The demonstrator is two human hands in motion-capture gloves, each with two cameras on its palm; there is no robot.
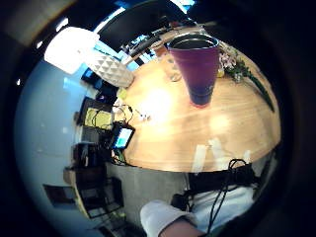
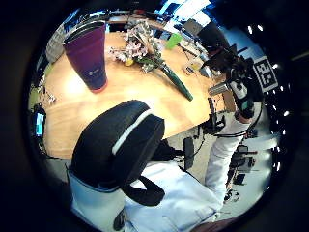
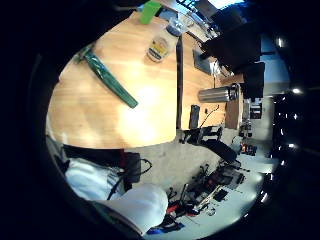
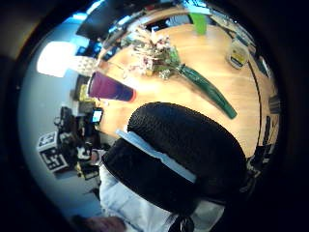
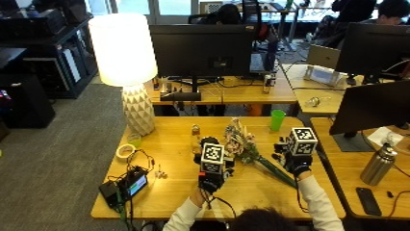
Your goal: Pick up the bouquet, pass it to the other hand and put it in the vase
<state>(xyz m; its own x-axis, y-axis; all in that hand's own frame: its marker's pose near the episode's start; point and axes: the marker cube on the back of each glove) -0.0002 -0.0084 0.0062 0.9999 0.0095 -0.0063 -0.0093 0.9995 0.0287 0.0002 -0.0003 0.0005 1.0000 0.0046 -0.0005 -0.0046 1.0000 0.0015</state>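
**Between the hands: bouquet position**

On the surface (image 5: 173, 192), the bouquet (image 5: 247, 151) lies between both hands, stems angled toward the right hand (image 5: 293, 159), the nearer one. Left hand (image 5: 211, 175) hovers by the vase (image 2: 89, 55). Neither holds anything; finger spread cannot be determined.

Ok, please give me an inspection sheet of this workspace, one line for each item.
Surface: wooden table.
Job's things: bouquet lies flat, not held; purple vase stands upright beside it.
Clutter: green cup, tape roll, small screen device.
Hands: left hand and right hand hover over the table; fingers not visible.
Cables: wires by the device.
Surroundings: lit lamp, monitors.
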